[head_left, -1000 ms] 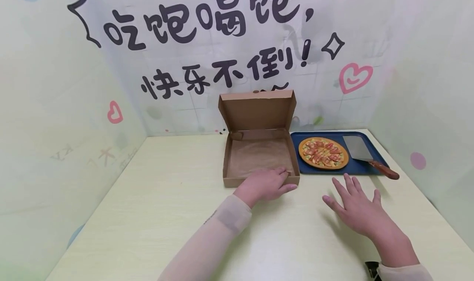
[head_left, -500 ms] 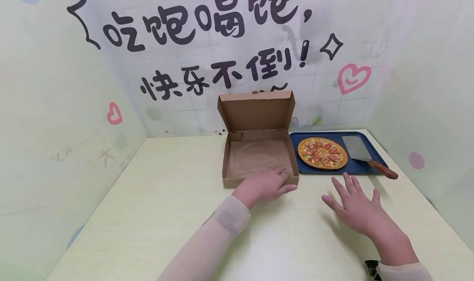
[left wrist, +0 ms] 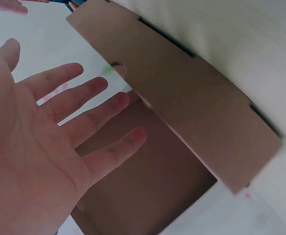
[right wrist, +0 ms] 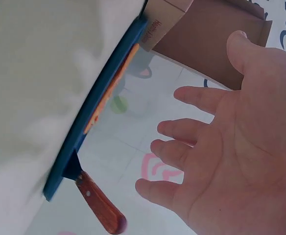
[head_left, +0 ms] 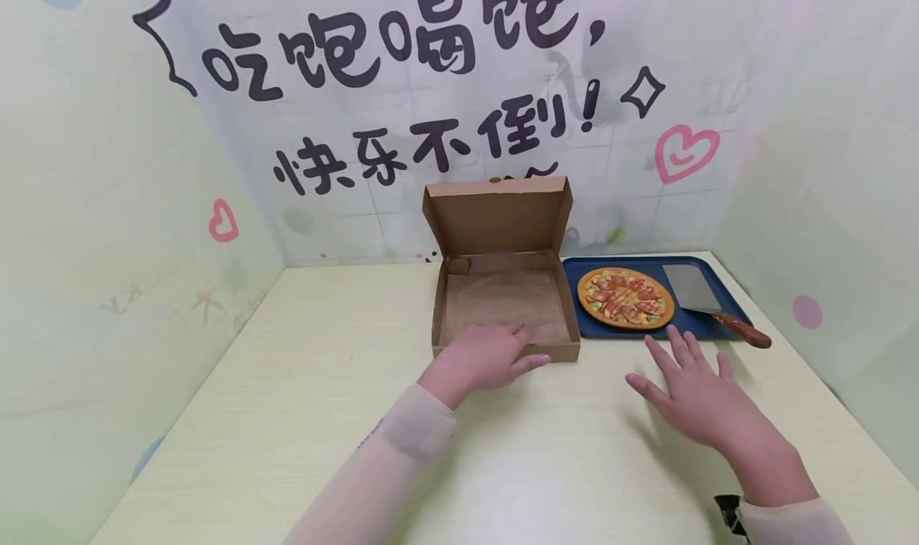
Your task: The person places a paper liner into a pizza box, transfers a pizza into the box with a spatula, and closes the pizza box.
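A brown cardboard pizza box (head_left: pixel 502 352) stands with its lid raised and brown paper lining its floor. My left hand (head_left: pixel 483 357) is over the box's front edge, fingers spread and holding nothing; the left wrist view shows its bare palm and the box's front wall (left wrist: pixel 182 103). To the right, my right hand (head_left: pixel 700 397) hovers in front of a blue tray (head_left: pixel 625 262) with spread fingers and nothing held. On the tray lie a whole pizza (head_left: pixel 626 298) and a pizza server (head_left: pixel 695 288) with a wooden handle (right wrist: pixel 100 203) that juts past the tray's corner.
The tray sits close against the box's right side. A pale wooden table (head_left: pixel 345 417) bears both. Light walls with black lettering (head_left: pixel 441 146) and pink hearts close in the back and sides. A black clip (head_left: pixel 731 515) shows by the right sleeve.
My left hand has moved left along the box's front edge. My right hand stays in nearly the same place, and the box, tray, pizza and server have not moved.
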Motion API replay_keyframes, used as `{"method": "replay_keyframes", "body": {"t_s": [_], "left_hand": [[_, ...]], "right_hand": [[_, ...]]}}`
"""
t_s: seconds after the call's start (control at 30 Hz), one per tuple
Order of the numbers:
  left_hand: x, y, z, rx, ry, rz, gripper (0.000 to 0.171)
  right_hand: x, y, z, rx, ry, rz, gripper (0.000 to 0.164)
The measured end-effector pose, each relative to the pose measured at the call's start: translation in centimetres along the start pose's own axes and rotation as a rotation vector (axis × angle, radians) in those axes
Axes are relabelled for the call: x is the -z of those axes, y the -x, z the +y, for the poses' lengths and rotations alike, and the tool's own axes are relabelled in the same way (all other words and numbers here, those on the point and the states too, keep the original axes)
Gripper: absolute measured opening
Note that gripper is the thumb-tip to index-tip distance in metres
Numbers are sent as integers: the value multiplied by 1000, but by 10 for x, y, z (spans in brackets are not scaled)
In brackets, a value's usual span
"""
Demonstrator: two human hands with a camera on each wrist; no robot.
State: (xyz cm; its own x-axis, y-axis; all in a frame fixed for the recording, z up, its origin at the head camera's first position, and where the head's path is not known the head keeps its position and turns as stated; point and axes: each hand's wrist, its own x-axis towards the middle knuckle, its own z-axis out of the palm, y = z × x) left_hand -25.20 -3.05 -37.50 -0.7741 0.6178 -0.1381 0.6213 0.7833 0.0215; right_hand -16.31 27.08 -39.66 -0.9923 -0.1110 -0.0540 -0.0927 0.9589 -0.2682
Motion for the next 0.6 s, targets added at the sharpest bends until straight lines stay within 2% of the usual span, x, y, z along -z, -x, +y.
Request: {"method": "replay_keyframes", "body": {"t_s": [0.27, 0.47, 0.6], "left_hand": [[5, 23, -33, 100, 24, 58, 76], [1, 32, -59, 278, 90, 119, 80], [-3, 35, -70, 398, 153, 139, 85]], "right_hand": [[23, -6, 9, 35, 99, 37, 90], [43, -13, 29, 0, 133, 39, 94], [53, -19, 43, -32, 121, 42, 92]]}}
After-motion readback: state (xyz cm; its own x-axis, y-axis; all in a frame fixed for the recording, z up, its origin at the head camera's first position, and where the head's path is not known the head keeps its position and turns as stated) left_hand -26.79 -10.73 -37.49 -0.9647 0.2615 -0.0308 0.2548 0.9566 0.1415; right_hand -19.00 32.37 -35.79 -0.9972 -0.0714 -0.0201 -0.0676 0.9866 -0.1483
